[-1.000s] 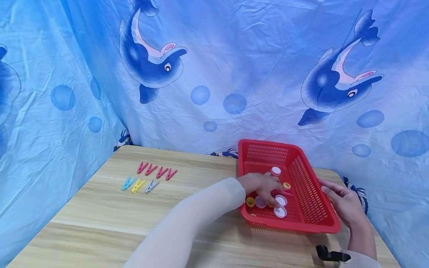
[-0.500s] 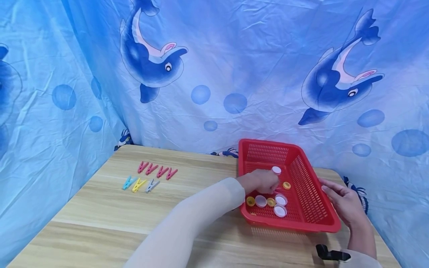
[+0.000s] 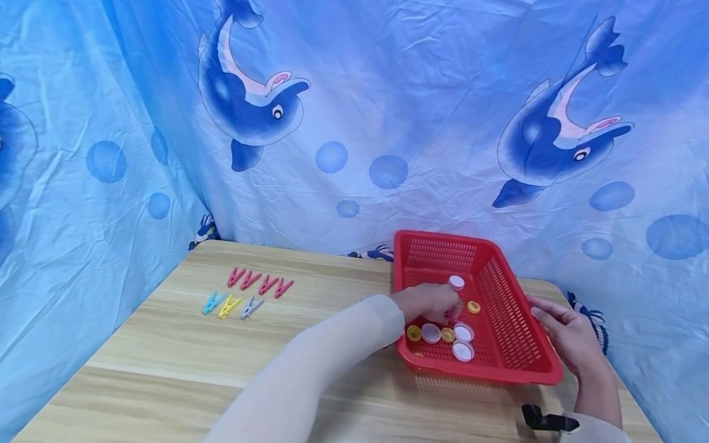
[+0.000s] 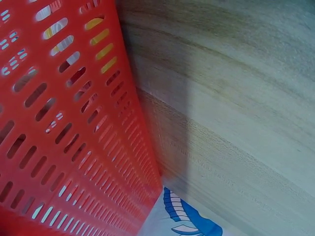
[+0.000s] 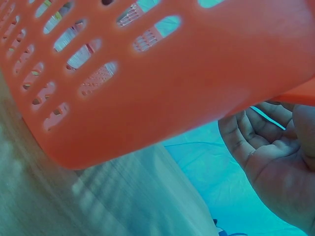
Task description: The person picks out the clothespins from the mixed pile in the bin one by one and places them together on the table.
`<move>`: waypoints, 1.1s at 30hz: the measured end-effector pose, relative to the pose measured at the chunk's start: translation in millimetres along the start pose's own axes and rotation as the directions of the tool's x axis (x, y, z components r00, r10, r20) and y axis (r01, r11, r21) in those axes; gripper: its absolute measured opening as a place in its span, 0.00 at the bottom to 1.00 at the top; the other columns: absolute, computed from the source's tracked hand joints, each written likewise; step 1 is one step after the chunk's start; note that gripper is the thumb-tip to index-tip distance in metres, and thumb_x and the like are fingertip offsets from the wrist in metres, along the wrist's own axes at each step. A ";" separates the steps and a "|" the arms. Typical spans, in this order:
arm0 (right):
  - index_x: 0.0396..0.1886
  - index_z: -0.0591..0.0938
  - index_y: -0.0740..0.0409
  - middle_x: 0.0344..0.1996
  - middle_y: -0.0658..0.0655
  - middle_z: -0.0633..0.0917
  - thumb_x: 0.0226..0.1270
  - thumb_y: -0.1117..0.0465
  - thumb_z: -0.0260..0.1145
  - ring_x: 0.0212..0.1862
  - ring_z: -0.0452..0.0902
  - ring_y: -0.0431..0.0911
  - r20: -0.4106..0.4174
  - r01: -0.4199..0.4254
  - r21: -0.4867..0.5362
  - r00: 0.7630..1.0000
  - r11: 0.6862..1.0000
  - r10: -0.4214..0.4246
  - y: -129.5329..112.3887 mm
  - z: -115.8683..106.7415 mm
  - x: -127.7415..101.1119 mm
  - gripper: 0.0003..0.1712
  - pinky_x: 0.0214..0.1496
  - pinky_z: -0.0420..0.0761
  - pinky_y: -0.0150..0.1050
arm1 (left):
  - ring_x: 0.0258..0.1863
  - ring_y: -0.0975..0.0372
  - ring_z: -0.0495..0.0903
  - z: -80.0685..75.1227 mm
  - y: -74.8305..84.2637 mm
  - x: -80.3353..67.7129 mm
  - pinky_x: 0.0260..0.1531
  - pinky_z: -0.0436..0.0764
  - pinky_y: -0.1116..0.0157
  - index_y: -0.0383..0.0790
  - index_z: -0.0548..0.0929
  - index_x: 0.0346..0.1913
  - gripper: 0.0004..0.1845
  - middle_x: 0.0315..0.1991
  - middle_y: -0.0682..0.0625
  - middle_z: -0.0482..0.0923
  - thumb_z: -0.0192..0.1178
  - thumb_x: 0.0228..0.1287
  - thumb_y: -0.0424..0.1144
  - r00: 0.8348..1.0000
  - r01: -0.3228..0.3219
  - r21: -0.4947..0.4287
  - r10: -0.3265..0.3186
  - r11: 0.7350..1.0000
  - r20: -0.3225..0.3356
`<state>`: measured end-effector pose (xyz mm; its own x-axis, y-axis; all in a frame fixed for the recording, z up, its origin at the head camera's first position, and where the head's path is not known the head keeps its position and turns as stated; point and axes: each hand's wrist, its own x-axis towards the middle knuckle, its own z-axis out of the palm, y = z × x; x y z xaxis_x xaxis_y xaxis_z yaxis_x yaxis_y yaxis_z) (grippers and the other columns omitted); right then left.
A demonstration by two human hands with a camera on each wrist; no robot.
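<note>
My left hand (image 3: pixel 434 303) reaches over the near-left rim into a red plastic basket (image 3: pixel 512 314), its fingers bent down and pinching a small pinkish-red clothespin (image 3: pixel 455 321), mostly hidden by the hand. White round caps (image 3: pixel 463 351) and yellow caps (image 3: pixel 473 307) lie scattered on the basket floor around it. At the basket's right side, my right hand (image 3: pixel 573 335) grips the rim, thumb on top. The right wrist view shows that hand's fingers (image 5: pixel 241 135) curled below the rim. In the left wrist view the slotted basket wall (image 4: pixel 64 118) hides the left hand.
Several pink clothespins (image 3: pixel 267 284) stand in a row on the wooden table (image 3: pixel 166 369), left of the basket. Closer to me lie a blue clothespin (image 3: pixel 213 303), a yellow one (image 3: pixel 229 306) and a grey one (image 3: pixel 251 307). A blue dolphin-print curtain (image 3: pixel 354 111) hangs behind the table.
My left hand's spread fingers have drawn together and bent down over the pinkish-red clothespin, uncovering a yellow cap. The right hand and the basket keep their place.
</note>
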<state>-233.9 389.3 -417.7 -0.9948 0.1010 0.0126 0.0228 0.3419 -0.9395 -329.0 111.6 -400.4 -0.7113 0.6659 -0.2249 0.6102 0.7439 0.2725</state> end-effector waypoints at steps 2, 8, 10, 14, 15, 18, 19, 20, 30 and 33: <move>0.75 0.71 0.55 0.46 0.28 0.81 0.72 0.41 0.65 0.46 0.82 0.29 -0.001 0.001 -0.007 1.000 1.000 -0.001 0.1 0.3 0.3 0.39 0.44 0.86 0.35 | 0.39 0.68 0.79 -0.3 0.1 -0.8 0.52 0.84 0.61 0.58 0.83 0.37 0.14 0.37 0.62 0.79 0.79 0.52 0.44 1.000 -0.002 0.004 0.002 1.000 0.001; 0.76 0.70 0.55 0.45 0.28 0.80 0.72 0.40 0.64 0.46 0.82 0.29 -0.008 -0.020 -0.033 1.000 0.999 0.020 -0.3 0.8 0.6 0.40 0.45 0.86 0.35 | 0.37 0.70 0.79 -0.5 1.2 -0.8 0.53 0.83 0.63 0.56 0.82 0.37 0.13 0.35 0.62 0.78 0.78 0.53 0.43 1.000 -0.003 -0.009 0.003 1.000 0.013; 0.76 0.70 0.54 0.45 0.28 0.80 0.72 0.39 0.64 0.46 0.81 0.28 -0.012 -0.035 -0.039 0.999 0.999 0.034 0.0 1.2 0.7 0.40 0.45 0.86 0.35 | 0.37 0.70 0.80 0.0 1.4 0.0 0.53 0.83 0.64 0.56 0.81 0.37 0.13 0.35 0.62 0.79 0.77 0.54 0.43 1.000 -0.005 -0.015 0.006 1.000 0.019; 0.76 0.71 0.53 0.45 0.27 0.80 0.71 0.39 0.64 0.46 0.81 0.28 -0.014 -0.044 -0.042 0.999 0.998 0.044 1.1 1.6 1.0 0.40 0.45 0.86 0.35 | 0.39 0.72 0.79 0.7 1.3 2.1 0.52 0.83 0.66 0.56 0.81 0.37 0.13 0.37 0.63 0.78 0.77 0.55 0.42 0.999 -0.032 -0.048 0.032 0.998 -0.003; 0.76 0.71 0.54 0.45 0.27 0.80 0.71 0.39 0.64 0.46 0.81 0.28 -0.014 -0.041 -0.041 0.999 0.998 0.040 1.1 1.6 1.1 0.40 0.45 0.86 0.35 | 0.39 0.72 0.79 0.2 1.1 2.3 0.51 0.83 0.66 0.56 0.81 0.38 0.14 0.37 0.64 0.78 0.77 0.56 0.42 0.999 -0.039 -0.060 0.038 0.997 -0.011; 0.75 0.71 0.54 0.45 0.28 0.80 0.72 0.39 0.64 0.46 0.81 0.28 -0.014 -0.030 -0.037 0.999 0.999 0.029 0.5 1.7 1.5 0.39 0.45 0.86 0.35 | 0.42 0.72 0.79 -2.5 1.1 3.2 0.51 0.83 0.67 0.59 0.80 0.46 0.18 0.41 0.65 0.78 0.77 0.56 0.42 0.998 -0.049 -0.072 0.046 0.996 -0.037; 0.75 0.71 0.54 0.45 0.28 0.80 0.72 0.39 0.64 0.46 0.81 0.28 -0.015 -0.028 -0.035 1.000 0.999 0.027 0.3 1.7 1.6 0.39 0.45 0.86 0.35 | 0.43 0.72 0.79 -3.7 1.3 3.4 0.51 0.83 0.67 0.60 0.80 0.50 0.21 0.42 0.65 0.78 0.77 0.56 0.42 0.998 -0.050 -0.074 0.047 0.996 -0.043; 0.75 0.71 0.54 0.45 0.28 0.80 0.71 0.39 0.65 0.46 0.81 0.28 -0.014 -0.027 -0.034 1.000 0.999 0.026 0.2 1.7 1.8 0.40 0.45 0.86 0.35 | 0.44 0.72 0.80 -4.9 1.6 3.5 0.51 0.83 0.67 0.61 0.80 0.54 0.24 0.43 0.65 0.79 0.77 0.56 0.42 0.998 -0.047 -0.079 0.043 0.996 -0.046; 0.75 0.72 0.53 0.45 0.28 0.80 0.72 0.39 0.64 0.46 0.81 0.28 -0.010 -0.020 -0.033 1.000 0.999 0.020 0.2 1.3 1.9 0.39 0.45 0.86 0.35 | 0.41 0.73 0.78 -25.6 7.6 -7.0 0.47 0.83 0.70 0.60 0.83 0.52 0.20 0.41 0.65 0.78 0.77 0.58 0.46 0.986 -0.068 -0.015 0.065 0.998 -0.150; 0.75 0.71 0.54 0.45 0.28 0.81 0.72 0.40 0.64 0.46 0.81 0.28 -0.008 -0.022 -0.029 1.000 0.999 0.022 0.9 1.0 1.8 0.39 0.45 0.86 0.35 | 0.40 0.73 0.79 -34.2 7.0 -15.3 0.44 0.83 0.72 0.58 0.84 0.55 0.22 0.42 0.65 0.79 0.76 0.58 0.47 0.978 -0.076 -0.027 0.069 0.997 -0.199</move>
<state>-235.8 388.8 -418.9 -0.9932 0.1163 -0.0053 0.0478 0.3662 -0.9293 -325.7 104.7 -363.0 -0.7225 0.6912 -0.0153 0.6529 0.6894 0.3137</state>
